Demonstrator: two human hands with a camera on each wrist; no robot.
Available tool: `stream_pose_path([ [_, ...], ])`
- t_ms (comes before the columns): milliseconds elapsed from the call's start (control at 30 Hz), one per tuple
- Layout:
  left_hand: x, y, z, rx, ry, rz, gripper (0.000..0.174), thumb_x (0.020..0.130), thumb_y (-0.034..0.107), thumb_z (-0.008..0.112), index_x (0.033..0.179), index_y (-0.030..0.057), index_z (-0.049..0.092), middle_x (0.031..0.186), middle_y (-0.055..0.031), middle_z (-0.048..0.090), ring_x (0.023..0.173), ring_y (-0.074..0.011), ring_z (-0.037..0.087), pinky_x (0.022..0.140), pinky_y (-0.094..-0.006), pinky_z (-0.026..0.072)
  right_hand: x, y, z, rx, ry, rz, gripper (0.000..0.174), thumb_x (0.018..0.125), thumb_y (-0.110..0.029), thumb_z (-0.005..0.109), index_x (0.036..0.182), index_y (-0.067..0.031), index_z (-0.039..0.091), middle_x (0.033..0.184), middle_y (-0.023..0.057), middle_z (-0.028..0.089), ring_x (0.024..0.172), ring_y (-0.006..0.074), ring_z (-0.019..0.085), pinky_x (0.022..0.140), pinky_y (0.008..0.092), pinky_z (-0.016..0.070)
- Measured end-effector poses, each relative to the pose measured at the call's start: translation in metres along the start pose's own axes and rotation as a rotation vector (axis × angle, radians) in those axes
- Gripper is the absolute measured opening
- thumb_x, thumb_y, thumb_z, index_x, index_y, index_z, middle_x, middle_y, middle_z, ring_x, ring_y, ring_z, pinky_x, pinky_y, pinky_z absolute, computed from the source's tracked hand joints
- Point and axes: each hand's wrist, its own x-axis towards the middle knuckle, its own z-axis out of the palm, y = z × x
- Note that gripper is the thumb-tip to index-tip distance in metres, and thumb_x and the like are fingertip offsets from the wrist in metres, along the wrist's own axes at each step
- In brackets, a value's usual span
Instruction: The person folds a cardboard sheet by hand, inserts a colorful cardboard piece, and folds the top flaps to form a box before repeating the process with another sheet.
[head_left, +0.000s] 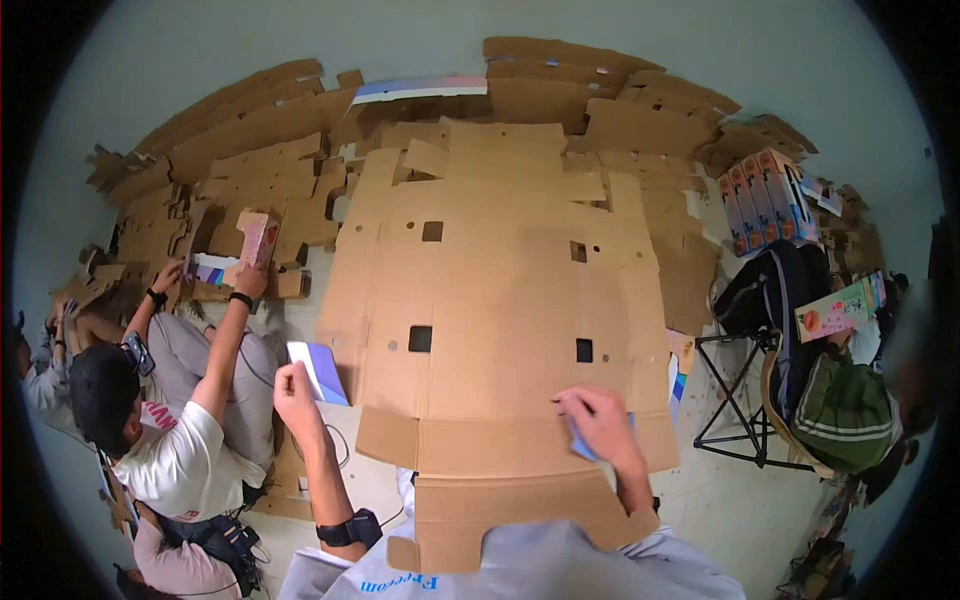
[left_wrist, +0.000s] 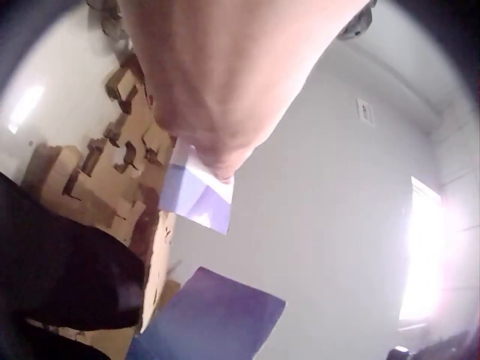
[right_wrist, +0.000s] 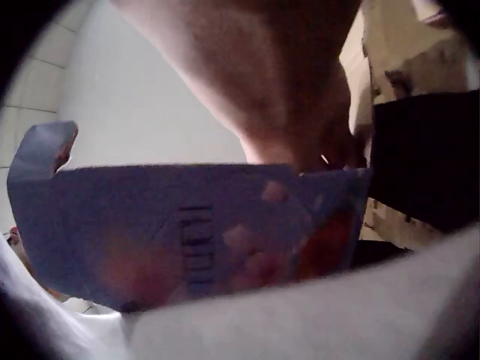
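In front of me lies a large flattened cardboard box [head_left: 500, 300], brown side up, with square cut-outs and fold lines. Its near flap [head_left: 520, 510] reaches over my lap. At the left edge my left hand [head_left: 297, 400] pinches a purple-and-white printed flap [head_left: 323, 374]; the left wrist view shows this flap [left_wrist: 196, 199] beneath the fingers. My right hand [head_left: 605, 428] has curled fingers at the near right corner, with a blue printed flap [head_left: 581, 444] partly hidden under it. A dark printed panel [right_wrist: 195, 232] covers those fingertips in the right wrist view.
On the left a seated person [head_left: 180, 450] handles a pink printed carton [head_left: 259, 238]. Cut cardboard [head_left: 270, 170] is piled along the walls. To the right stand a folding stool [head_left: 750, 400] with bags on it and a row of printed cartons [head_left: 760, 200].
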Motion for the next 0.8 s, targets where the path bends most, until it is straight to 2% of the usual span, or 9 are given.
stream_pose_path([
  [133,-0.027,-0.005,0.0,0.181,0.02,0.028,0.04,0.097,0.008,0.076,0.129,0.0022,0.052,0.092,-0.0003,0.05,0.083,-0.0099,0.045,0.076,-0.0288,0.0412,0.005,0.028,0.026,-0.053,0.029,-0.106,0.024,0.105,-0.019,0.059,0.105,-0.0026,0.077,0.089,0.0129,0.069,0.085,0.0298,0.068,0.079,0.0381,0.0532],
  [167,-0.039,0.01,0.01,0.347,0.121,0.157,0.046,0.092,0.006,0.079,0.128,0.0023,0.05,0.097,-0.0066,0.051,0.088,-0.0194,0.049,0.082,-0.0374,0.0439,0.006,0.036,0.029,-0.021,0.0,-0.121,0.024,0.105,-0.018,0.058,0.105,-0.0027,0.076,0.09,0.0131,0.068,0.086,0.0306,0.066,0.081,0.0388,0.0526],
  [267,-0.067,0.016,0.009,0.699,0.216,0.594,0.042,0.089,0.004,0.081,0.12,0.0037,0.051,0.098,-0.0103,0.049,0.093,-0.0282,0.05,0.085,-0.045,0.0438,0.006,0.04,0.028,-0.022,-0.046,-0.164,0.024,0.106,-0.017,0.056,0.106,-0.003,0.076,0.091,0.0134,0.067,0.091,0.0318,0.063,0.085,0.0406,0.0506],
  [300,-0.074,0.008,0.01,0.698,0.185,0.695,0.033,0.088,0.003,0.081,0.106,0.0044,0.053,0.096,-0.0116,0.047,0.095,-0.0337,0.049,0.087,-0.0478,0.0422,0.007,0.039,0.028,-0.037,-0.05,-0.18,0.024,0.106,-0.017,0.056,0.106,-0.0032,0.075,0.091,0.0135,0.066,0.092,0.0319,0.062,0.087,0.0412,0.0499],
  [400,-0.09,-0.015,0.007,0.83,-0.157,0.761,0.026,0.089,0.005,0.08,0.097,0.0036,0.056,0.093,-0.0114,0.05,0.087,-0.0318,0.052,0.079,-0.0458,0.0451,0.007,0.041,0.026,-0.034,-0.041,-0.172,0.024,0.105,-0.018,0.056,0.105,-0.0034,0.075,0.091,0.0122,0.066,0.094,0.0323,0.061,0.088,0.0418,0.0488],
  [500,-0.113,-0.034,0.001,0.507,-0.235,0.19,0.021,0.088,0.006,0.079,0.093,0.0022,0.06,0.087,-0.0119,0.055,0.077,-0.0314,0.057,0.068,-0.0438,0.0479,0.005,0.045,0.027,-0.018,0.005,-0.198,0.023,0.105,-0.018,0.057,0.102,-0.0035,0.075,0.091,0.0118,0.066,0.092,0.0324,0.061,0.087,0.0416,0.0485],
  [600,-0.122,-0.03,0.001,0.432,-0.419,0.322,0.012,0.092,0.001,0.072,0.099,-0.0004,0.062,0.085,-0.0144,0.06,0.077,-0.0325,0.065,0.068,-0.04,0.0529,0.003,0.052,0.033,-0.064,0.058,-0.281,0.024,0.105,-0.019,0.057,0.098,-0.0045,0.074,0.088,0.0109,0.065,0.09,0.032,0.06,0.083,0.0424,0.047],
  [733,-0.129,-0.004,0.014,0.538,-0.691,0.66,0.022,0.088,-0.003,0.07,0.109,0.0001,0.066,0.1,-0.0173,0.066,0.086,-0.0354,0.069,0.072,-0.0415,0.0562,0.008,0.058,0.04,-0.151,0.13,-0.378,0.026,0.106,-0.023,0.058,0.092,-0.0061,0.072,0.083,0.0096,0.065,0.083,0.0314,0.059,0.078,0.0426,0.0437],
  [800,-0.133,-0.007,0.018,0.622,-0.746,0.725,0.047,0.083,-0.002,0.074,0.129,0.0067,0.067,0.115,-0.014,0.062,0.099,-0.0358,0.064,0.089,-0.0449,0.0552,0.007,0.062,0.043,-0.128,0.163,-0.357,0.028,0.107,-0.025,0.059,0.089,-0.0067,0.071,0.08,0.0085,0.065,0.079,0.0309,0.058,0.076,0.0422,0.0423],
])
